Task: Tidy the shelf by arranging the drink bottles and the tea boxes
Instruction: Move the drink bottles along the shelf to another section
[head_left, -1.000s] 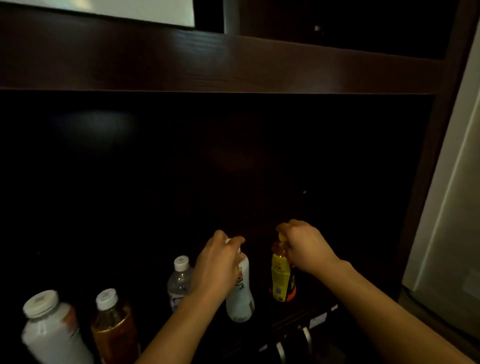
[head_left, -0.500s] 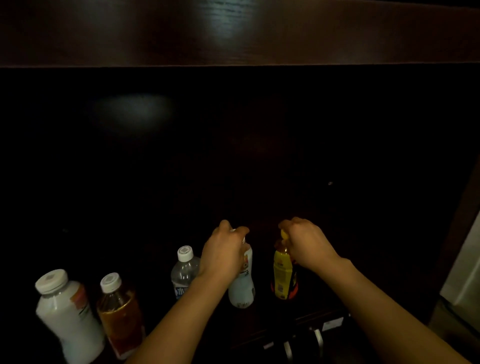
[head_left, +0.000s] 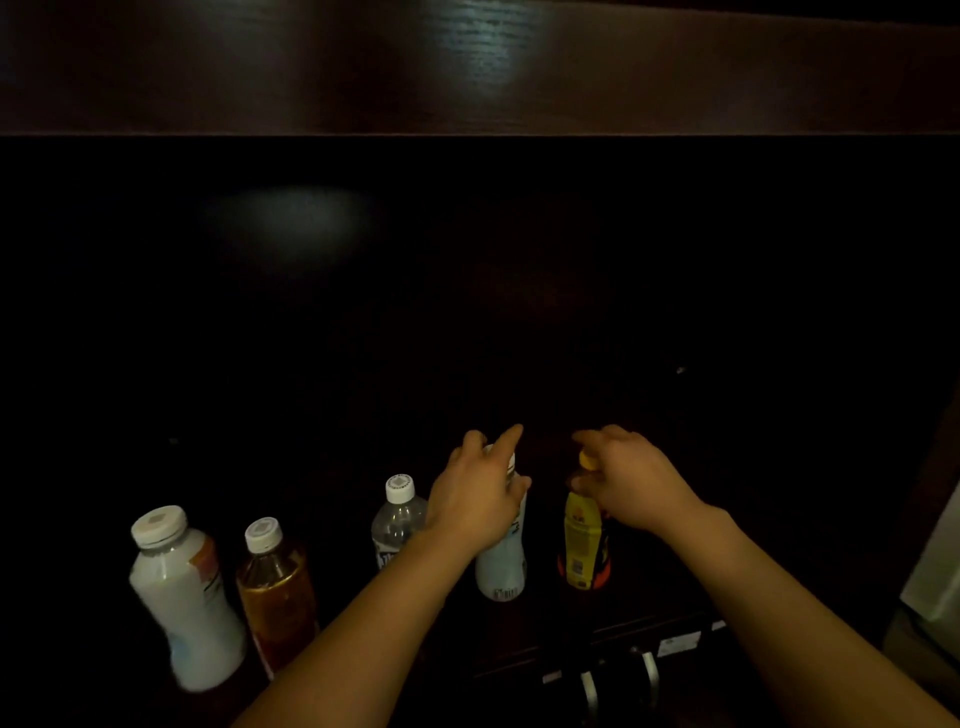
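Dark wood frames the scene: a shelf (head_left: 597, 631) sunk in deep shadow beneath a thick upper board (head_left: 467, 67) that catches a faint gleam of light. Five drink bottles stand upright in a loose row along the shelf's front edge. At far left is a big white bottle (head_left: 182, 597) with a white cap, and just beside it an amber bottle (head_left: 275, 597), also white-capped. Farther right, a clear bottle (head_left: 397, 519) stands partly hidden behind the person's left forearm. The left hand (head_left: 480, 499) is wrapped around the upper part of a slim white bottle (head_left: 501, 571), thumb and lower fingers closed on it while the index finger points forward over the cap. The right hand (head_left: 631, 483) comes down from above on a yellow bottle (head_left: 582, 545), fingers curled about its yellow cap and neck in a closed grip. The two held bottles stand near each other, with a narrow gap between, at the middle of the shelf. Both bases appear to rest on the board, though the gloom makes that hard to confirm. Below the shelf's front edge, pale curved metal pieces (head_left: 618, 680) and small white labels (head_left: 678, 642) show dimly. At the far right edge a pale surface (head_left: 935, 582) is visible.
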